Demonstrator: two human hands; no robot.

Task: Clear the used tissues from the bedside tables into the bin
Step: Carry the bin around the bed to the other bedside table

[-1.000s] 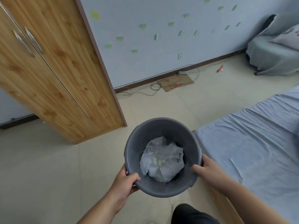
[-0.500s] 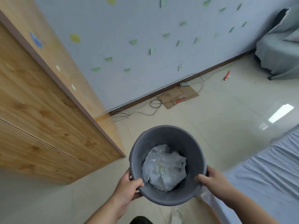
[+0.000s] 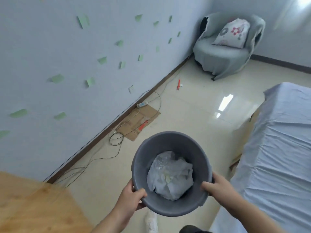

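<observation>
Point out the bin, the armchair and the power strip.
bin (image 3: 168,142), head view, far inner wall.
armchair (image 3: 218,56), head view, seat front.
power strip (image 3: 142,104), head view, its middle.

Floor (image 3: 193,105): lay open 12 o'clock of bin (image 3: 168,143).
Bed (image 3: 277,148): blocked 3 o'clock.
Wardrobe (image 3: 33,207): blocked 8 o'clock.
Cables (image 3: 116,138): trailed 10 o'clock.

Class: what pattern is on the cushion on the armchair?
Flowers, pink and grey on white, on the cushion; head view.

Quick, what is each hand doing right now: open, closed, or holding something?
Left hand: grips the near-left rim of the grey bin, thumb inside.
Right hand: grips the bin's right rim, thumb over the edge.
</observation>
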